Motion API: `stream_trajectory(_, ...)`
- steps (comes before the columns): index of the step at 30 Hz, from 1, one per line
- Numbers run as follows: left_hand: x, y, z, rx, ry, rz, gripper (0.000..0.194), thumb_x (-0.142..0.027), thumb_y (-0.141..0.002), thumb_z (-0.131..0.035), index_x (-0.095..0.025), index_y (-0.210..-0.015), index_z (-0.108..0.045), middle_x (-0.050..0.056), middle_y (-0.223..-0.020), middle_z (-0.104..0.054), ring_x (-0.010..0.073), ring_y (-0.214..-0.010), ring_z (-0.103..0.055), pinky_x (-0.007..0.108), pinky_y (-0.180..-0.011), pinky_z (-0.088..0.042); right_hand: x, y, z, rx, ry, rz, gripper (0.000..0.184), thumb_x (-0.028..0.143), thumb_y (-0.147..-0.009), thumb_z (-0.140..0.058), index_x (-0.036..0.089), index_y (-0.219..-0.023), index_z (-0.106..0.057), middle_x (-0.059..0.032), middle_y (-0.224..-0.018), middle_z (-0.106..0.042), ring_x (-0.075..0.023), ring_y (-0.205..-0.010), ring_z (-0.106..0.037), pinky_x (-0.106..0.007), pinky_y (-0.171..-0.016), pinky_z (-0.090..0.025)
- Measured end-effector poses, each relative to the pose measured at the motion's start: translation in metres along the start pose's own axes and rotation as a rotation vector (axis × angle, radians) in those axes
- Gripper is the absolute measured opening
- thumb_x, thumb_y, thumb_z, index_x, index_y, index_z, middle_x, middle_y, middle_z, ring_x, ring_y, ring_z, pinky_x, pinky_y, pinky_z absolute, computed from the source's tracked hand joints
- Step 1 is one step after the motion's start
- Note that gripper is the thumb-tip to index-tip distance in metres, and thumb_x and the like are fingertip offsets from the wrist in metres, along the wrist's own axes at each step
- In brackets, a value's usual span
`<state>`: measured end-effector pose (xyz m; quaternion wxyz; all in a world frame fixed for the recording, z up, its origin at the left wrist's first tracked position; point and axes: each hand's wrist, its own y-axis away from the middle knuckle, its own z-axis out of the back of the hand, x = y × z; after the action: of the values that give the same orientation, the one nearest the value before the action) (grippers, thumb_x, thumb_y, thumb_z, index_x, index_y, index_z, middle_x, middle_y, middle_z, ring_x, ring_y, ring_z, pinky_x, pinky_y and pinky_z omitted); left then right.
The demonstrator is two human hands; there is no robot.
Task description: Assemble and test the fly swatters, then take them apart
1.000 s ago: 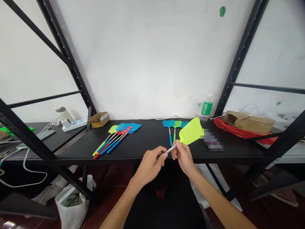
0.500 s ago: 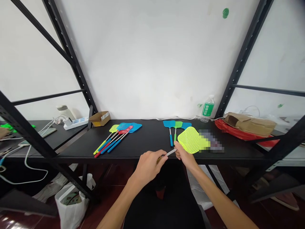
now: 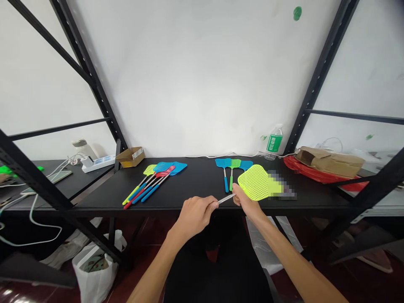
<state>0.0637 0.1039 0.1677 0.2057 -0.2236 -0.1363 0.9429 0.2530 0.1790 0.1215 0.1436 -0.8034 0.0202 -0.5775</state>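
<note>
A yellow-green fly swatter with a thin metal rod is held between both hands over the front edge of the black shelf. My left hand is closed round the handle end of the rod. My right hand pinches the rod just below the mesh head. The head lies nearly flat, pointing right. Behind it lie three swatters, blue and green. A bundle of several coloured swatters lies to the left.
A green-labelled water bottle stands at the back wall. A small cardboard box sits at the back left, a brown paper bag on red material at the right. Black rack posts flank the shelf. A white plastic bag is on the floor.
The swatter head has dropped from upright to nearly flat. My hands have drawn apart along the rod, showing more metal between them.
</note>
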Motion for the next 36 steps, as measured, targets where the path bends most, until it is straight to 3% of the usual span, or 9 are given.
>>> stream_trajectory(6,0.008,-0.002,-0.009,-0.179,-0.163,-0.026,0.028,-0.037,-0.099,-0.044,-0.025,-0.096,-0.070,0.003,-0.080,-0.073,0.0169,-0.065,-0.061,0.028,-0.059,-0.028,-0.006,-0.002,-0.001,-0.118,-0.034,-0.034,0.049,0.054,-0.078,-0.071,0.024,-0.055,-0.039,0.0080,-0.049,-0.023,-0.0092,-0.044,-0.019,-0.028,-0.042,-0.022)
stream_trajectory(10,0.012,-0.002,-0.013,-0.284,-0.229,-0.023,0.023,-0.036,-0.097,-0.050,-0.026,-0.096,-0.070,0.002,-0.075,-0.072,0.0165,-0.061,-0.057,0.029,-0.062,-0.030,-0.002,-0.003,-0.001,-0.162,-0.044,-0.046,0.053,0.057,-0.076,-0.072,0.025,-0.053,-0.035,0.0081,-0.049,-0.020,-0.0097,-0.045,-0.017,-0.029,-0.041,-0.023)
stream_trajectory(18,0.013,-0.001,-0.007,-0.256,-0.241,-0.044,0.030,-0.033,-0.101,-0.041,-0.025,-0.095,-0.069,0.002,-0.074,-0.072,0.0171,-0.062,-0.057,0.030,-0.062,-0.030,0.001,-0.004,0.001,-0.167,-0.031,-0.001,0.055,0.056,-0.078,-0.070,0.025,-0.052,-0.033,0.0074,-0.051,-0.019,-0.0098,-0.046,-0.018,-0.029,-0.041,-0.024)
stream_trajectory(27,0.015,-0.003,-0.008,-0.488,-0.219,-0.110,0.016,-0.027,-0.096,-0.055,-0.023,-0.093,-0.070,0.002,-0.087,-0.074,0.0185,-0.081,-0.059,0.030,-0.072,-0.040,0.005,-0.002,-0.002,-0.214,-0.045,-0.041,0.054,0.059,-0.077,-0.068,0.024,-0.056,-0.034,0.0082,-0.053,-0.018,-0.0099,-0.048,-0.016,-0.029,-0.044,-0.025)
stream_trajectory(32,0.017,-0.003,-0.008,-0.475,-0.266,-0.132,0.019,-0.028,-0.097,-0.053,-0.023,-0.091,-0.070,0.000,-0.075,-0.072,0.0171,-0.067,-0.055,0.032,-0.064,-0.037,-0.002,-0.007,0.007,-0.203,-0.007,-0.030,0.057,0.060,-0.082,-0.063,0.024,-0.055,-0.028,0.0078,-0.052,-0.018,-0.0101,-0.047,-0.018,-0.030,-0.046,-0.024)
stream_trajectory(36,0.016,-0.003,-0.005,-0.519,-0.233,-0.145,0.015,-0.025,-0.096,-0.056,-0.023,-0.091,-0.070,0.001,-0.083,-0.075,0.0184,-0.078,-0.059,0.032,-0.069,-0.040,-0.005,-0.010,0.009,-0.222,-0.008,-0.045,0.056,0.058,-0.083,-0.062,0.024,-0.055,-0.028,0.0079,-0.051,-0.019,-0.0097,-0.046,-0.019,-0.029,-0.046,-0.023)
